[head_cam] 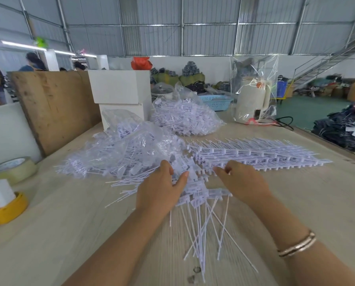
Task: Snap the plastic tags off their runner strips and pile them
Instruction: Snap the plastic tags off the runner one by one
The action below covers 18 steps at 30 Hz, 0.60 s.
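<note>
On the wooden bench [296, 213], both hands work a bunch of white plastic tags [195, 195] at centre. Left hand [162, 186]: fingers curled over the tag heads, thumb against them, grip clamped on the bunch. Right hand [242, 180]: fingers curled down at the near end of a runner strip stack [255, 155]; cannot tell if that grip holds anything. Tag tails fan toward the camera. Stack of runner strips lies flat, running right from the hands. Loose tag pile in clear plastic [127, 149] sits left of the stack, a second bagged pile [185, 118] behind it. Tape roll [13, 168] and yellow tape roll [5, 211] at left edge. Bagged kettle [253, 102] far right.
</note>
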Available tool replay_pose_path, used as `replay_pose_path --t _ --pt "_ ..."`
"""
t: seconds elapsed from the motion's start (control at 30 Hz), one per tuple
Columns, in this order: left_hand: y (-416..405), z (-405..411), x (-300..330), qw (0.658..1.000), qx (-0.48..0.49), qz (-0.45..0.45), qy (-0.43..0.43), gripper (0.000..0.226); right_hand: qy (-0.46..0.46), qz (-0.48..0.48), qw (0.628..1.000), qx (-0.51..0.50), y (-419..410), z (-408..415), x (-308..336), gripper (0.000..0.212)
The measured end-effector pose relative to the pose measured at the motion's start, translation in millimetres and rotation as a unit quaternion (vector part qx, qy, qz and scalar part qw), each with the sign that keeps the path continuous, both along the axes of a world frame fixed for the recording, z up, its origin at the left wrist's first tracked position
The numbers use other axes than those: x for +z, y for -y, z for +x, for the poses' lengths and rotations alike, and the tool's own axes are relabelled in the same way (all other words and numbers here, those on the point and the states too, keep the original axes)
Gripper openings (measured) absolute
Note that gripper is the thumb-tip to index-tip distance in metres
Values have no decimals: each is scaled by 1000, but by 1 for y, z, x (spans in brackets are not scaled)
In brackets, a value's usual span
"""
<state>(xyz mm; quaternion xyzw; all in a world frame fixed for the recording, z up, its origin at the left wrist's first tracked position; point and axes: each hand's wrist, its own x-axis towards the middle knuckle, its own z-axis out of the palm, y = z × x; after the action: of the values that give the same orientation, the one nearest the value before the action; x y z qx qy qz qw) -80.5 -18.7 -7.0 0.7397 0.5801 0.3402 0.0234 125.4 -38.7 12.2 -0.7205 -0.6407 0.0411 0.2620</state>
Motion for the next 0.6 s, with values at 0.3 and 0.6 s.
replay_pose_path --t 0.3,0.6 --pt "26 8 3 971 -16 -160 -180 76 -121 -301 935 143 22 -20 10 37" --pt "23 -1 4 955 -47 -180 -230 55 -250 -265 909 203 26 -40 5 23"
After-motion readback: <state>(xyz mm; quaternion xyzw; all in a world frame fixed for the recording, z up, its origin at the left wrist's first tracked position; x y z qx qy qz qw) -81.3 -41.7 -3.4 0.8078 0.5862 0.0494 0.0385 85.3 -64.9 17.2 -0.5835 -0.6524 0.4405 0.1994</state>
